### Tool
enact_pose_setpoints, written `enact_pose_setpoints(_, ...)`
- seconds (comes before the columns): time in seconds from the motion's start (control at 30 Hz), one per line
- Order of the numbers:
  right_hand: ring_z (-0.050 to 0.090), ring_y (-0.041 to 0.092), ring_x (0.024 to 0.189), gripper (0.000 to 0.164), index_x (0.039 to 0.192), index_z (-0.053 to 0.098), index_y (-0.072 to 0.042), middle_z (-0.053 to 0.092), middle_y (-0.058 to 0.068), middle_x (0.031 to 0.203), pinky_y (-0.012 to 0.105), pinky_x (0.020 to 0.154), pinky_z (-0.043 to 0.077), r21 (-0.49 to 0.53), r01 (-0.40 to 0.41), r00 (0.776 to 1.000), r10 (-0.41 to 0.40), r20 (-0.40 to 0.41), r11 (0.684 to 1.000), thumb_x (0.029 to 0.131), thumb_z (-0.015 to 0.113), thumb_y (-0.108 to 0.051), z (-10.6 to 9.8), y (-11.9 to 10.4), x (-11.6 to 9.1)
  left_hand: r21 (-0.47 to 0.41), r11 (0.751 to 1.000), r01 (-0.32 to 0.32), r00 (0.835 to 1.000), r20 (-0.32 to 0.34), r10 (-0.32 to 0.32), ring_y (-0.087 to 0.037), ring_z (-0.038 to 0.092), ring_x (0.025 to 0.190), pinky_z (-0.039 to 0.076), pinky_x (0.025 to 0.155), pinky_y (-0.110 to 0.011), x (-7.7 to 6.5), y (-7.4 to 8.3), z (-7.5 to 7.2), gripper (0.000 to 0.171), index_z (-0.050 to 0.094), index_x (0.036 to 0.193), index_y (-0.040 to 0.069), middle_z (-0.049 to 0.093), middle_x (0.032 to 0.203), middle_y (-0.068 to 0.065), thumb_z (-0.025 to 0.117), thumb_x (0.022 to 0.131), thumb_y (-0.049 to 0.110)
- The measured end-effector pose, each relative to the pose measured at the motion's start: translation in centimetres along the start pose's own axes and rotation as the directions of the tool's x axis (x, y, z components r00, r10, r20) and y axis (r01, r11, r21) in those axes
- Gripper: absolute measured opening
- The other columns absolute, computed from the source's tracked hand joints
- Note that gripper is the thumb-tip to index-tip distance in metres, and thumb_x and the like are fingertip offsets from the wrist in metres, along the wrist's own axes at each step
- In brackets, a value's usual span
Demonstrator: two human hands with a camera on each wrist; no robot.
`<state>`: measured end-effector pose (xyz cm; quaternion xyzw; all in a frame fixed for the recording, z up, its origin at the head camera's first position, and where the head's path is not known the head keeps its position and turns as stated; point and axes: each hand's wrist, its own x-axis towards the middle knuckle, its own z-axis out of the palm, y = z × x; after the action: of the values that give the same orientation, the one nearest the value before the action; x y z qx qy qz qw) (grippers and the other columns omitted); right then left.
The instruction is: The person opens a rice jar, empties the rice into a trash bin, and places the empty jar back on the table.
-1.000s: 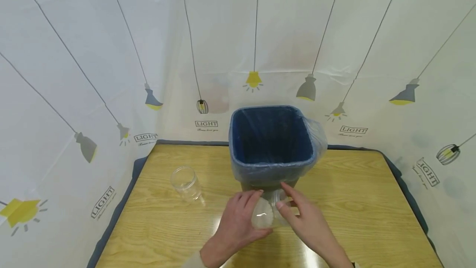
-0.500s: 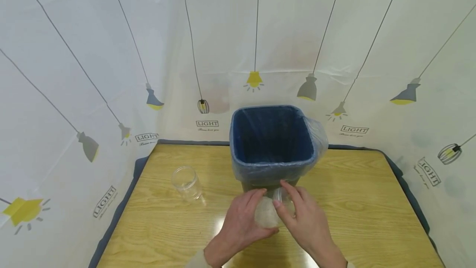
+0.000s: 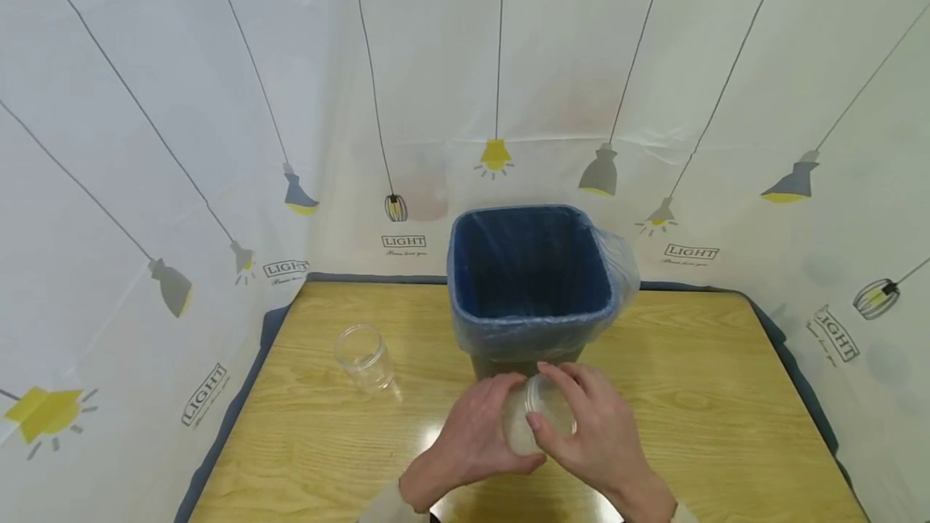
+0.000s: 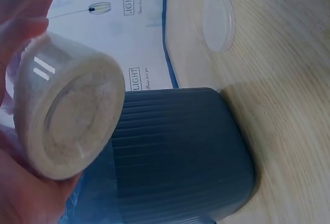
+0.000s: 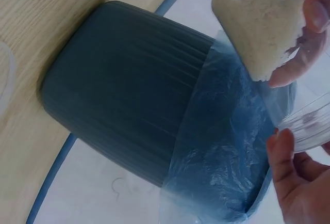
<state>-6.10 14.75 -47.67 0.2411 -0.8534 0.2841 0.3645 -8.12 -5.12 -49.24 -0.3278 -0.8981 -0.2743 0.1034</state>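
Observation:
In front of the bin, my left hand point(image 3: 483, 434) grips a clear cup point(image 4: 72, 105) of pale grains that look like rice. The cup is tipped, its base toward the left wrist camera. My right hand point(image 3: 599, 426) holds a second clear cup point(image 3: 554, 403) by its side, close against the mouth of the first. In the right wrist view the pale grains point(image 5: 263, 22) lie up to the lip of the tipped cup, just above the ribbed clear cup point(image 5: 312, 126). Much of both cups is hidden by the fingers.
A dark blue bin point(image 3: 458, 289) with a clear bag liner point(image 5: 221, 146) stands just beyond the hands. Another clear cup point(image 3: 366, 360) stands left on the wooden table point(image 3: 697, 426). A lamp-printed white sheet point(image 3: 545, 63) encloses the back and sides.
The left hand's cup has moved slightly right and tipped further toward the right hand's cup. Both hands have drawn closer together. The bin and the standing cup have stayed put.

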Motion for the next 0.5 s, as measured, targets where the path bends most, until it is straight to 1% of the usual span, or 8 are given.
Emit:
enact_pose_setpoints(0.07, 0.066, 0.027, 0.090, 0.059, 0.124, 0.072, -0.009, 0.068, 0.009, 0.106, 0.045, 0.069, 0.056, 0.013, 0.041, 0.999, -0.041, -0.014, 0.999, 0.101, 0.050, -0.060, 0.0, 0.2, 0.0, -0.055, 0.998, 0.035, 0.997, 0.064, -0.031, -0.014, 0.064, 0.099, 0.055, 0.082, -0.028, 0.0, 0.0, -0.3, 0.090, 0.058, 0.132, 0.008, 0.068, 0.116, 0.000, 0.093, 0.060, 0.049)
enact_pose_setpoints(0.13, 0.066, 0.026, 0.091, 0.058, 0.124, 0.072, -0.009, 0.068, 0.009, 0.107, 0.044, 0.069, 0.055, 0.033, 0.089, 0.996, -0.088, -0.027, 0.995, 0.101, 0.052, -0.058, 0.0, 0.5, 0.0, -0.102, 0.993, 0.066, 0.991, 0.121, -0.054, -0.012, 0.064, 0.099, 0.054, 0.081, -0.026, 0.1, -0.1, -0.4, 0.089, 0.058, 0.133, 0.009, 0.068, 0.117, 0.000, 0.092, 0.062, 0.050)
enact_pose_setpoints(0.2, 0.065, 0.025, 0.091, 0.058, 0.125, 0.072, -0.007, 0.068, 0.009, 0.109, 0.042, 0.069, 0.055, 0.060, 0.136, 0.991, -0.134, -0.030, 0.989, 0.101, 0.054, -0.057, 0.0, 0.8, 0.1, -0.144, 0.986, 0.088, 0.984, 0.164, -0.064, -0.010, 0.063, 0.098, 0.053, 0.080, -0.025, 0.1, -0.3, -0.6, 0.088, 0.058, 0.134, 0.009, 0.068, 0.117, 0.000, 0.092, 0.064, 0.049)
enact_pose_setpoints(0.27, 0.064, 0.024, 0.092, 0.059, 0.127, 0.071, -0.006, 0.067, 0.009, 0.112, 0.039, 0.069, 0.054, 0.091, 0.175, 0.984, -0.175, -0.015, 0.980, 0.101, 0.054, -0.056, 0.0, 1.2, 0.2, -0.182, 0.979, 0.094, 0.980, 0.191, -0.058, -0.009, 0.063, 0.098, 0.053, 0.079, -0.024, 0.2, -0.6, -0.6, 0.087, 0.058, 0.134, 0.010, 0.068, 0.117, 0.001, 0.092, 0.064, 0.048)
enact_pose_setpoints(0.37, 0.062, 0.021, 0.099, 0.062, 0.135, 0.067, -0.006, 0.065, 0.008, 0.119, 0.034, 0.076, 0.053, 0.153, 0.199, 0.976, -0.211, 0.062, 0.968, 0.103, 0.052, -0.057, -0.3, 1.6, 0.4, -0.226, 0.970, 0.090, 0.974, 0.222, -0.039, -0.008, 0.062, 0.096, 0.052, 0.080, -0.022, 0.3, -1.0, -0.8, 0.086, 0.058, 0.135, 0.009, 0.067, 0.117, 0.001, 0.092, 0.065, 0.045)
enact_pose_setpoints(0.43, 0.061, 0.022, 0.108, 0.064, 0.140, 0.062, -0.006, 0.063, 0.007, 0.127, 0.032, 0.085, 0.051, 0.200, 0.197, 0.965, -0.226, 0.136, 0.960, 0.104, 0.050, -0.058, -0.8, 1.8, 0.5, -0.234, 0.969, 0.084, 0.971, 0.237, -0.027, -0.008, 0.062, 0.097, 0.052, 0.081, -0.022, 0.4, -1.3, -1.0, 0.087, 0.057, 0.137, 0.009, 0.067, 0.117, 0.000, 0.092, 0.066, 0.045)
enact_pose_setpoints(0.5, 0.058, 0.023, 0.117, 0.064, 0.144, 0.059, -0.007, 0.060, 0.007, 0.135, 0.030, 0.096, 0.046, 0.251, 0.173, 0.949, -0.230, 0.216, 0.952, 0.104, 0.053, -0.056, -1.4, 1.9, 0.7, -0.218, 0.973, 0.071, 0.970, 0.244, -0.016, -0.009, 0.062, 0.098, 0.052, 0.083, -0.023, 0.5, -1.5, -1.1, 0.088, 0.057, 0.137, 0.008, 0.067, 0.118, 0.000, 0.091, 0.066, 0.046)
